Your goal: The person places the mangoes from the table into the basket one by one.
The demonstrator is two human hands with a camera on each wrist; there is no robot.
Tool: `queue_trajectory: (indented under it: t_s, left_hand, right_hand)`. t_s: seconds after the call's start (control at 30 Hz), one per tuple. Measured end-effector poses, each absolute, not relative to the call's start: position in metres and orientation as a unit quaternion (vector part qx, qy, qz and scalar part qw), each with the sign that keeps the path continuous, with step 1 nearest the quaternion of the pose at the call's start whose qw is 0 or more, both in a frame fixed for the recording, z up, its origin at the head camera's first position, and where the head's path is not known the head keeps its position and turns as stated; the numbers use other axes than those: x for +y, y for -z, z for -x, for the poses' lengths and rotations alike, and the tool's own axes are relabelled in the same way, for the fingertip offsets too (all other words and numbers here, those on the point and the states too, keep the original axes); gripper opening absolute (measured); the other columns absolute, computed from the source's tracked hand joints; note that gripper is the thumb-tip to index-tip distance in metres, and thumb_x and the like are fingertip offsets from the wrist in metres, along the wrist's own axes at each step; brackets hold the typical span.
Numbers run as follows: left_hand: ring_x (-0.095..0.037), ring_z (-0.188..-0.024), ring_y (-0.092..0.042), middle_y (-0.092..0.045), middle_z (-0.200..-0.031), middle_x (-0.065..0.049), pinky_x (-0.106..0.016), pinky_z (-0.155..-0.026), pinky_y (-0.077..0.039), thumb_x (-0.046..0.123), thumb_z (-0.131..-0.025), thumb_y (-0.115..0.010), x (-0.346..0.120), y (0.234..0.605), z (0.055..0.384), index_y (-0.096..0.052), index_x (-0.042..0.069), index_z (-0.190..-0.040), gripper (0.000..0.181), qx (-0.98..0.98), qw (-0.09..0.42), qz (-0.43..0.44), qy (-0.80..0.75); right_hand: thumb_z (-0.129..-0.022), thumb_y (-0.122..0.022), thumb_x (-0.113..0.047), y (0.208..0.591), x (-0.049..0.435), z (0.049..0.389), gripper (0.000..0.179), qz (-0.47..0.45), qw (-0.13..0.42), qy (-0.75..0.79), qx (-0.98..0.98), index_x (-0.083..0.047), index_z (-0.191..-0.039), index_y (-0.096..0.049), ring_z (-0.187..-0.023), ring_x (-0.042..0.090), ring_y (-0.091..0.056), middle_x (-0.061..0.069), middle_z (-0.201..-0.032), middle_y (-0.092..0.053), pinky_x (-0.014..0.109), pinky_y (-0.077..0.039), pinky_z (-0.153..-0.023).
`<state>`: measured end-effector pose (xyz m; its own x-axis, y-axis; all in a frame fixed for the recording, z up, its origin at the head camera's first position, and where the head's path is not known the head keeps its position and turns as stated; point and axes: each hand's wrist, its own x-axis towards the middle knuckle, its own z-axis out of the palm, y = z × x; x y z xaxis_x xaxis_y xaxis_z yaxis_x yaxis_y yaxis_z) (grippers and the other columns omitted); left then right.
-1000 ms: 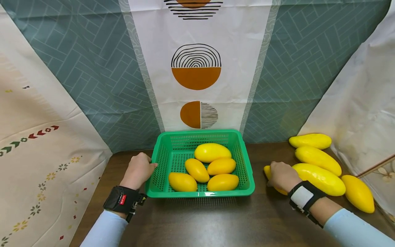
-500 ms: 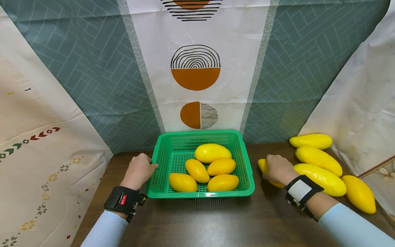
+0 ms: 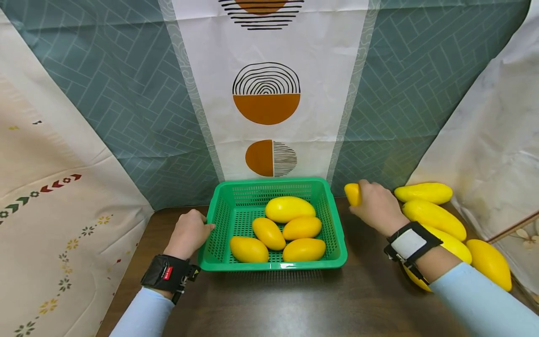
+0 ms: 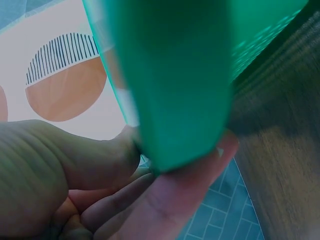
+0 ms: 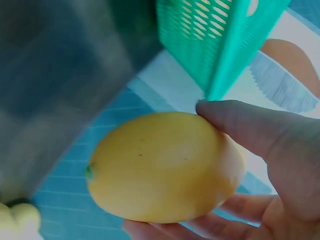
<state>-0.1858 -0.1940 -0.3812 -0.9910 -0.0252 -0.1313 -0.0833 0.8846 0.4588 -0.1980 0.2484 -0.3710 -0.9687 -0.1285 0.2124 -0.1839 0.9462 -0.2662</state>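
Note:
My left hand (image 3: 191,231) pinches the left rim of a green plastic basket (image 3: 273,265), thumb on one side and fingers on the other; in the left wrist view the rim (image 4: 180,100) fills the middle, between thumb and finger. Beyond the basket's right side, my right hand (image 3: 377,204) holds a yellow mango (image 5: 165,167), raised near the back cloth. Its thumb lies along one side and the fingers wrap the other. Inside the basket are several mangoes (image 3: 304,250) and a larger, brighter yellow fruit (image 3: 289,208).
At the right, long yellow fruits (image 3: 434,218) and another mango (image 3: 490,264) lie on the dark wooden table (image 3: 269,304). One yellow fruit (image 3: 417,280) shows partly from under the right wrist. A patterned cloth (image 3: 379,117) hangs right behind the basket.
My right hand has lifted the mango from beside the long yellow fruits and carried it up and left, closer to the basket. The left hand and basket have stayed in place.

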Motion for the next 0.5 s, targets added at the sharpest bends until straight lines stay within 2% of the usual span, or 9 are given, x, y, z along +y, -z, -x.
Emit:
queue_trajectory:
  t_s: [0.23, 0.5]
  left_hand:
    - [-0.015, -0.059, -0.055, -0.060, -0.085, -0.013, -0.027, -0.049, -0.047, 0.021, -0.089, -0.063, -0.194, 0.381, 0.186, -0.063, -0.007, -0.105, 0.032, 0.970, 0.059, 0.025, -0.234]
    - [-0.015, -0.057, -0.055, -0.058, -0.077, -0.010, -0.027, -0.048, -0.047, 0.020, -0.089, -0.063, -0.193, 0.381, 0.185, -0.064, -0.006, -0.100, 0.028, 0.968, 0.062, 0.030, -0.242]
  right_hand:
    - [-0.075, -0.073, -0.026, 0.349, 0.220, 0.210, 0.058, -0.096, 0.147, -0.169, -0.970, 0.003, -0.118, -0.047, -0.069, 0.026, -0.052, 0.014, -0.086, -0.052, 0.040, -0.047, -0.058]
    - [-0.076, -0.074, -0.028, 0.335, 0.165, 0.219, 0.059, -0.147, 0.120, -0.188, -0.964, -0.003, -0.122, -0.047, -0.072, 0.023, -0.054, 0.010, -0.091, -0.053, 0.036, -0.048, -0.059]
